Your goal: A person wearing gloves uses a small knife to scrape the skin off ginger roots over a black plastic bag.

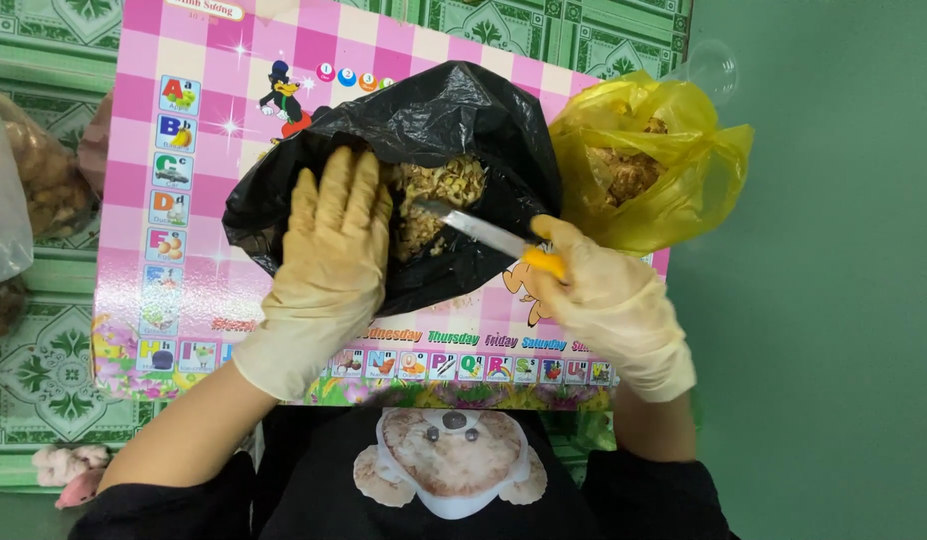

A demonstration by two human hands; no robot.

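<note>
My left hand (323, 270), in a cream rubber glove, lies flat with fingers apart on the rim of an open black plastic bag (463, 120). Dry yellowish-brown shreds (438, 190) fill the bag. My right hand (613, 300), also gloved, grips a knife (483, 232) with a yellow handle. Its blade points left over the bag's opening, the tip close to my left fingertips.
A yellow plastic bag (683, 190) with brown dried bits stands right of the black bag. Both rest on a pink checkered picture-alphabet mat (173, 200) over a green patterned floor (43, 350). Clear bags of brown pieces (23, 180) lie at the left edge.
</note>
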